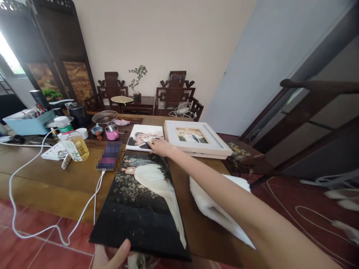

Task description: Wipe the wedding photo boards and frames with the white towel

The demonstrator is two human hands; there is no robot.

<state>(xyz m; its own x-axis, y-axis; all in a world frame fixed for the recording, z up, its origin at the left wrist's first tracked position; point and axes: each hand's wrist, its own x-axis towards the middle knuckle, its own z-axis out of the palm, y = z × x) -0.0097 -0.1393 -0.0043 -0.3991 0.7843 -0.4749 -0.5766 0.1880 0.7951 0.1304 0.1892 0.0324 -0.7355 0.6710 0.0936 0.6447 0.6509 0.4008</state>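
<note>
A long dark photo print (pixel 143 201) of a person in a white gown lies lengthwise on the wooden table (pixel 42 175). My left hand (pixel 112 256) grips its near edge at the bottom of the view, thumb on top. My right hand (pixel 160 147) reaches far forward with the arm stretched out, its fingers lying flat on the far end of the print, right at the edge of a smaller white photo print (pixel 143 136). A white framed photo (pixel 196 140) lies just right of that hand.
A phone (pixel 110 157) on a white cable, a plastic bottle (pixel 73 144), a pink cup (pixel 112 132), a blue box (pixel 26 123) and tea things crowd the table's left. White cloth (pixel 213 205) lies under my right arm. Carved chairs stand behind; a stair rail is right.
</note>
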